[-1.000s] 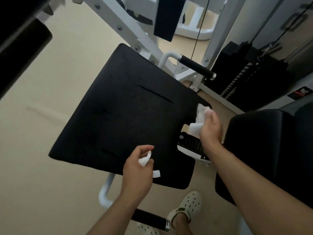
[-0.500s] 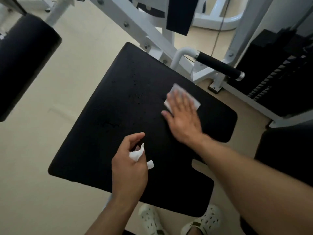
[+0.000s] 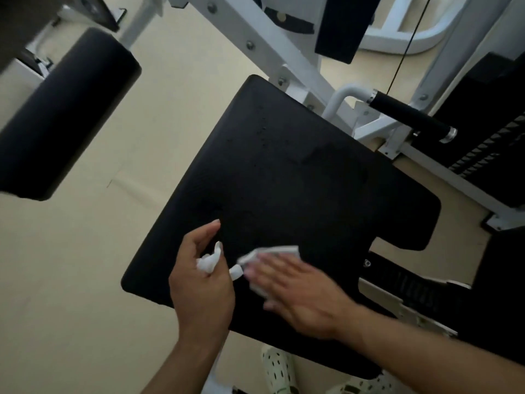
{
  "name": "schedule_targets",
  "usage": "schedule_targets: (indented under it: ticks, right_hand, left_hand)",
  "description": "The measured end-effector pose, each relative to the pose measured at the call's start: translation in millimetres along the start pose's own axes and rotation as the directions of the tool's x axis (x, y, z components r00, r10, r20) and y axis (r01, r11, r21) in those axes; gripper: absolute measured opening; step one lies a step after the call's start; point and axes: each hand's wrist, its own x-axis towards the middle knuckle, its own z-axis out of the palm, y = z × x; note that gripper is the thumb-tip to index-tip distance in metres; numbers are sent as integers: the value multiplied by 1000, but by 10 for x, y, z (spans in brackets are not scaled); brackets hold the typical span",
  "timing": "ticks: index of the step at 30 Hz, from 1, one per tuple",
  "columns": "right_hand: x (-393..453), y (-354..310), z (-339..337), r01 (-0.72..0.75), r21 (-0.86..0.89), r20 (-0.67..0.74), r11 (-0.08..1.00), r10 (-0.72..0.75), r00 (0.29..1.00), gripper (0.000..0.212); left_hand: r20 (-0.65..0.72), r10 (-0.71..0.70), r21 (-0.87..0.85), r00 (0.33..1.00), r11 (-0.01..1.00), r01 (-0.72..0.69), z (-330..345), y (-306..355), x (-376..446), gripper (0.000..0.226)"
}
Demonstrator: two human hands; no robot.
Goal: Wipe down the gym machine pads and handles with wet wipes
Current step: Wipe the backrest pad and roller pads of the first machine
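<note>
Hiding most of the wet wipe [image 3: 279, 249], blurred right hand [image 3: 295, 291] presses it flat.

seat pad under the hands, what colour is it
Black seat pad, clearest in the head view.

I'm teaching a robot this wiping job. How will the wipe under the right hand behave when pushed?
Probably limp: the wipe bunches at the right hand fingertips. Likely light and thin. It should slide over the smooth pad.

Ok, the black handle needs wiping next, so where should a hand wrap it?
Probably around the middle of the handle, coming from above. It is a bare round bar angled down toward its metal end cap, with free space all round, so fingers and wipe can curl around it.
</note>
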Motion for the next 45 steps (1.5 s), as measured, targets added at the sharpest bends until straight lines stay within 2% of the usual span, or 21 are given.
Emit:
schedule_targets:
  ticks: [2,4,7,9,11,12,14,16,17,19,22,24,26,29,33,34,36,38,40,43,45]
  right_hand:
    - [325,452,-214,-301,-18,-135,953,296,946,61]
    - [612,866,-437,-536,-10,-163,844,528,834,63]
    - [1017,983,-571,-702,96,-144,706,708,692,65]
    - [1167,697,-442,-606,59,-188,793,605,774,68]
    - [1063,200,-239,-289,-25,-162,957,281,946,69]
    - [919,-39,-152,-97,-41,-85,994,93,992,68]
    - [626,-258,-69,196,-77,98,978,-189,977,63]
    - [554,-33,-132,299,-58,91,953,-293,952,58]
    - [599,145,-195,222,-21,39,975,-221,974,57]
    - [777,609,-427,-110,90,-122,990,121,985,54]
    - [1151,1204,-804,-571,157,-128,806,590,797,57]
    - [1465,1223,-860,-637,170,-125,752,658,743,59]
    - [1672,1005,-762,-521,165,-150,837,544,826,60]
    - [1604,396,-458,-142,11,-133,990,142,981,60]
    - [1181,219,-383,244,-22,111,970,-240,964,58]
    - [1159,348,-440,209,27,94,978,-210,973,59]
    - [1224,678,-617,-74,149,18,986,72,997,66]
    - [1400,1020,-812,-384,117,-61,916,392,918,71]
    - [1697,1265,-946,-563,102,-79,820,571,817,72]
    - [2183,1278,-1053,-663,117,-57,739,672,739,73]
    - [2376,1012,-1014,-582,90,-25,808,586,810,72]
  left_hand:
    - [11,-16,-2,1000,1000,16,-36,-23,21,30]
    - [37,-19,6,999,1000,19,-64,-37,41,31]
    - [52,-11,16,999,1000,10,-90,-25,93,30]
    - [26,0,14,1000,1000,-1,-100,-15,144,29]
    - [-1,13,-8,1000,1000,-13,-110,4,198,29]
    - [-3,26,-14,1000,1000,-26,-116,11,218,29]
    - [6,52,4,999,999,-52,-121,18,251,28]
    - [13,59,19,998,998,-59,-116,18,270,29]
    - [16,56,20,998,998,-56,-115,19,280,29]
    - [33,45,28,998,999,-46,-129,3,301,34]
    - [48,41,48,998,998,-44,-222,-30,315,39]
    - [39,50,63,998,997,-52,-264,-28,338,40]
    - [17,72,68,997,995,-73,-261,16,361,38]
    - [13,105,47,994,993,-106,-227,81,392,33]
    - [80,142,38,987,989,-146,-197,155,415,36]
    - [86,143,30,986,989,-146,-180,171,435,36]
    - [64,144,10,987,989,-145,-146,189,491,37]
    - [67,153,31,986,987,-155,-127,188,529,37]
    - [76,142,56,987,988,-147,-170,159,540,37]
    - [19,100,100,995,990,-101,-356,88,548,32]
    - [-37,93,128,995,988,-88,-507,47,526,29]
